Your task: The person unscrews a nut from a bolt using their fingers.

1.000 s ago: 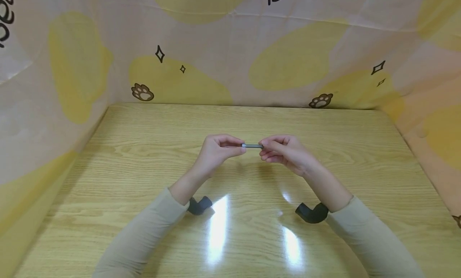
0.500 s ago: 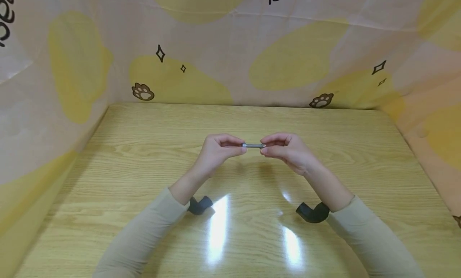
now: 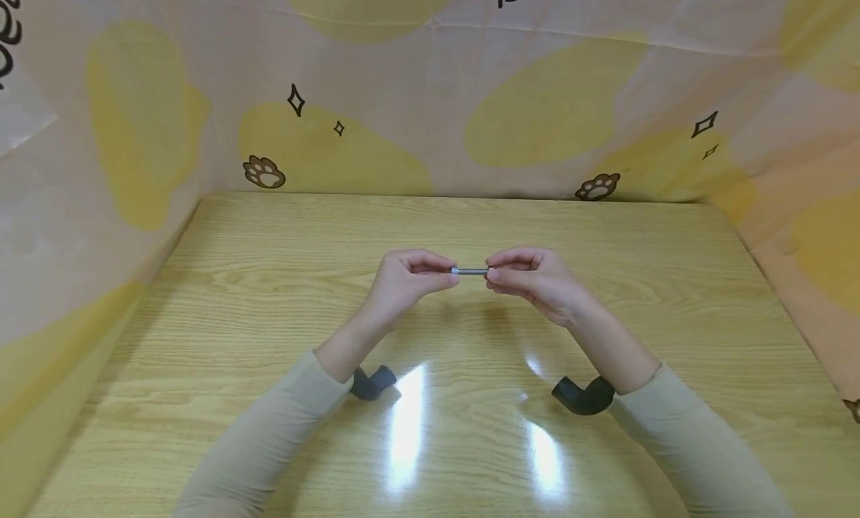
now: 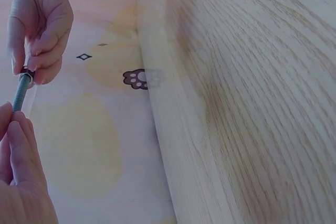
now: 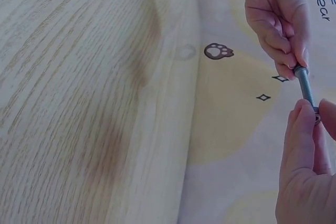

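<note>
A metal bolt (image 3: 473,272) is held level above the table between both hands. My left hand (image 3: 406,278) pinches its head end between thumb and fingers. My right hand (image 3: 537,281) pinches the other end, where a small nut (image 4: 26,73) sits on the thread in the left wrist view. In the right wrist view, the bolt shank (image 5: 305,87) runs from the left fingers to the right fingertips, and the nut (image 5: 317,117) is partly hidden between them.
The wood-grain table (image 3: 322,227) spreads under both hands. A printed cloth (image 3: 430,85) with yellow patches and paw marks hangs behind it and at both sides. Black curved pieces (image 3: 583,395) show beside both wrists.
My right thumb and fingers have shifted on the bolt's nut end: curled over it at first, then spread straighter with the nut showing, now pinching it again. My left hand stays still.
</note>
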Demonstrator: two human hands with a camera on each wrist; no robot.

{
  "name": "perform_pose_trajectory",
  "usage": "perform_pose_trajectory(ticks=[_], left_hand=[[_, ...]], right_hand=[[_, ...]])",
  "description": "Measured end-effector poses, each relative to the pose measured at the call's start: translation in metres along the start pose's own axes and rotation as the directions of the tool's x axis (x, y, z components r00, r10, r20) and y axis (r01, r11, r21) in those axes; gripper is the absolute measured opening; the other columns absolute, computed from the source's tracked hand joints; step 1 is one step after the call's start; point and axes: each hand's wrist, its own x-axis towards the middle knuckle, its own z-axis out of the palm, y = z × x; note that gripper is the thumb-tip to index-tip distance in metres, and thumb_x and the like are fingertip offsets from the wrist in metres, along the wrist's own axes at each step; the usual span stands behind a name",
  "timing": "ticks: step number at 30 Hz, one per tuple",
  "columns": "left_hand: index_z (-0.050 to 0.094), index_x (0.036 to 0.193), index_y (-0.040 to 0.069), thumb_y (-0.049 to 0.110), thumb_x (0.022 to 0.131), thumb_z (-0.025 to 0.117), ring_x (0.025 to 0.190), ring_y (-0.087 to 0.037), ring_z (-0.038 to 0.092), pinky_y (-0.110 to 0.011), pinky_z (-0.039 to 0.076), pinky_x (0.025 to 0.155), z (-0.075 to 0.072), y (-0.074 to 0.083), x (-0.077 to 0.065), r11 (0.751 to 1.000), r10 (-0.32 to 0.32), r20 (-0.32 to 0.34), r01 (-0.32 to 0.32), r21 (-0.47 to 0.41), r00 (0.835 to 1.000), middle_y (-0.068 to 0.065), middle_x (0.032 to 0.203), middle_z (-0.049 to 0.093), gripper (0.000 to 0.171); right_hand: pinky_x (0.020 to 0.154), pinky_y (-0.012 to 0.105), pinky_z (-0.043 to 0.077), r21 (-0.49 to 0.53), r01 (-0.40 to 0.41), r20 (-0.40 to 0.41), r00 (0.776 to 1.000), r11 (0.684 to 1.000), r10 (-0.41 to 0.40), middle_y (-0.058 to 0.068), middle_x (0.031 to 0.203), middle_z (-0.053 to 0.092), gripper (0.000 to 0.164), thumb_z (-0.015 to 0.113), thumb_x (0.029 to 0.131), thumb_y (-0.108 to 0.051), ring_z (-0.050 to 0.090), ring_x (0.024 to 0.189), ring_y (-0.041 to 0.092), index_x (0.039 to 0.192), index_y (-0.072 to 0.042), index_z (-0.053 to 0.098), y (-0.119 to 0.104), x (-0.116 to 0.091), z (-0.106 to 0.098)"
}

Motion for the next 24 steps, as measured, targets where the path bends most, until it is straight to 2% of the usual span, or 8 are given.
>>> perform_pose_trajectory(ticks=[7,10,13,15,19,24], left_hand=[[0.067,0.096,-0.008,0.001,0.077,0.073,0.083,-0.019,0.065,-0.032,0.052,0.08,-0.0012,0.0014,-0.0009,1.0,-0.007,-0.009,0.007,0.003,1.0,-0.01,0.092,0.068,0.021],[0.067,0.096,-0.007,0.001,0.078,0.073,0.084,-0.02,0.065,-0.032,0.052,0.081,-0.0016,0.0035,-0.0022,1.0,-0.014,-0.014,0.014,0.004,1.0,-0.011,0.093,0.068,0.021],[0.067,0.097,-0.007,0.002,0.078,0.073,0.085,-0.02,0.065,-0.032,0.052,0.081,-0.0022,0.0043,-0.0026,1.0,-0.019,-0.011,0.019,0.006,1.0,-0.012,0.094,0.068,0.022],[0.067,0.097,-0.006,0.002,0.078,0.073,0.085,-0.02,0.065,-0.032,0.052,0.081,-0.0027,0.0046,-0.0026,1.0,-0.022,-0.013,0.022,0.008,1.0,-0.011,0.095,0.068,0.021],[0.068,0.097,-0.005,0.002,0.078,0.073,0.086,-0.02,0.066,-0.032,0.052,0.081,-0.0038,0.0045,-0.0019,0.999,-0.031,-0.02,0.031,0.011,0.999,-0.01,0.095,0.069,0.021],[0.067,0.098,-0.006,0.003,0.077,0.074,0.085,-0.02,0.065,-0.032,0.052,0.081,-0.0033,0.0038,-0.0009,0.999,-0.049,-0.023,0.05,0.01,0.999,-0.01,0.094,0.068,0.023]], right_hand=[[0.076,0.028,0.054,-0.027,0.016,0.009,1.0,1.0,-0.016,0.005,0.087,0.067,0.029,0.058,0.084,0.012,0.067,0.079,0.015,0.095,-0.012,0.069,0.0,-0.0018,0.0004],[0.071,0.027,0.055,-0.035,-0.016,0.003,1.0,0.999,0.016,0.006,0.084,0.067,0.021,0.058,0.087,0.006,0.067,0.074,0.015,0.097,-0.011,0.067,-0.0013,-0.0015,0.0024],[0.065,0.024,0.055,-0.015,-0.039,-0.008,0.999,0.999,0.039,0.006,0.077,0.067,0.014,0.057,0.09,0.001,0.067,0.067,0.014,0.091,-0.008,0.067,-0.0019,-0.0005,0.0045],[0.065,0.023,0.055,-0.004,-0.024,-0.006,1.0,1.0,0.024,0.006,0.077,0.067,0.016,0.056,0.09,0.003,0.066,0.067,0.013,0.087,-0.008,0.068,-0.0014,0.0003,0.0048],[0.074,0.025,0.054,-0.016,0.024,0.006,1.0,1.0,-0.024,0.004,0.084,0.066,0.026,0.056,0.086,0.011,0.066,0.074,0.013,0.087,-0.011,0.07,-0.0001,0.0016,0.004],[0.078,0.027,0.053,-0.066,0.018,-0.005,1.0,0.998,-0.019,0.004,0.091,0.063,0.031,0.058,0.082,0.013,0.065,0.079,0.013,0.088,-0.015,0.07,-0.0005,0.0011,0.0019]])
